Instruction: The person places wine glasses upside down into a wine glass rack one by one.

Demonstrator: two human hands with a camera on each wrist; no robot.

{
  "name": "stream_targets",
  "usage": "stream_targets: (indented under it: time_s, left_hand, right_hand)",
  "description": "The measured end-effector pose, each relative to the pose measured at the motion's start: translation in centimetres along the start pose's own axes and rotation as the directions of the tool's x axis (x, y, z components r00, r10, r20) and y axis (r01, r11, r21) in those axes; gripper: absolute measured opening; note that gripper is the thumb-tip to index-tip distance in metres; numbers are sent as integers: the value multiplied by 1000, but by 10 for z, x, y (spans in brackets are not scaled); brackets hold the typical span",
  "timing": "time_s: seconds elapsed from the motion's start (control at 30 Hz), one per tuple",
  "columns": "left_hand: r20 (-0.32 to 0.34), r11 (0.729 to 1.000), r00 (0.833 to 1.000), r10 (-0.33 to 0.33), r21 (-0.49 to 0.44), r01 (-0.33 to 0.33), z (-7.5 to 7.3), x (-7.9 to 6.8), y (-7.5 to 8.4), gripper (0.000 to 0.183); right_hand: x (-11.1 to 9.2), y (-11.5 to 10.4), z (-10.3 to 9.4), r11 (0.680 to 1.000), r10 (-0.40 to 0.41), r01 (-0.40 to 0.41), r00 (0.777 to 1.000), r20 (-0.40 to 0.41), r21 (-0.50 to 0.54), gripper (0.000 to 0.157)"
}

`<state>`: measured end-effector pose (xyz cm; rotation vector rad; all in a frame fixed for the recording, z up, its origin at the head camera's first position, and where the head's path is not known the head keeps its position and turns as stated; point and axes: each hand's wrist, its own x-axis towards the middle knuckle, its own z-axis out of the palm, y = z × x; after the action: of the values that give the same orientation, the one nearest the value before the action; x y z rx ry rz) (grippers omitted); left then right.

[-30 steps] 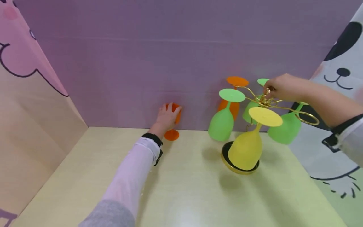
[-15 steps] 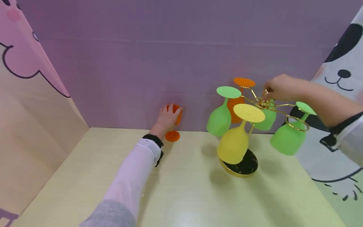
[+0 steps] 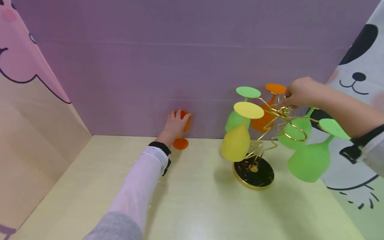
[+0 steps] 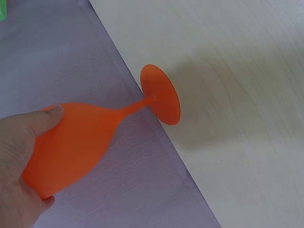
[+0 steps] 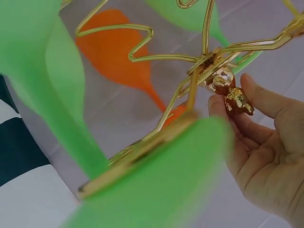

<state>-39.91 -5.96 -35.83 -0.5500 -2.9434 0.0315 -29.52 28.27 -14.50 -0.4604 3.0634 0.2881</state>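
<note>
My left hand [image 3: 175, 125] grips the bowl of an orange goblet [image 4: 83, 142] from above. That goblet stands upright against the back wall, its round foot [image 3: 180, 144] low at the table's rear edge. With thumb and fingers, my right hand [image 3: 304, 92] pinches the shiny gold ornament [image 5: 237, 99] on top of a gold wire glass rack [image 3: 253, 145]. Upside down from the rack hang a yellow goblet [image 3: 236, 143], another orange goblet [image 3: 264, 116] and several green goblets [image 3: 312, 161]. One front ring [image 3: 295, 135] of the rack carries no goblet.
The rack's round black base [image 3: 265, 171] with a gold rim stands on the pale wooden table [image 3: 192, 200]. A purple wall [image 3: 144, 73] closes off the back. Printed panels with cartoon animals rise at the left [image 3: 33, 110] and right [image 3: 357, 110].
The rack's top has turned clockwise seen from above: the yellow goblet swung from the front to the left, the orange one rightward, a green one toward the front right. My left hand stayed put.
</note>
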Motion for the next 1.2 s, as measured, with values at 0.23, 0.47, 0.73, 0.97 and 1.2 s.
stream_targets:
  time_s: [0.23,0.47,0.73,0.97,1.2]
  left_hand:
    - [2,1000,1000,-1,1,1,0,0,-3,70]
    - [10,1000,1000,-6,-10,6,0,0,-4,70]
    - [20,1000,1000,-17,23,17,-3,-1,-6,71]
    - [19,1000,1000,-7,24,7,-6,-1,-5,70]
    - [18,1000,1000,-4,28,4,-7,-3,-4,70]
  right_hand:
    - [0,-4,0,998,60,-60,998,7,20,45]
    - [0,-12,-2,991,121,-121,993,2,63,50]
    - [0,-18,-4,994,105,-105,994,-19,19,52]
    - [-2,-16,-2,993,114,-113,993,-17,34,53]
    - [1,-15,1,993,107,-107,994,-6,51,52]
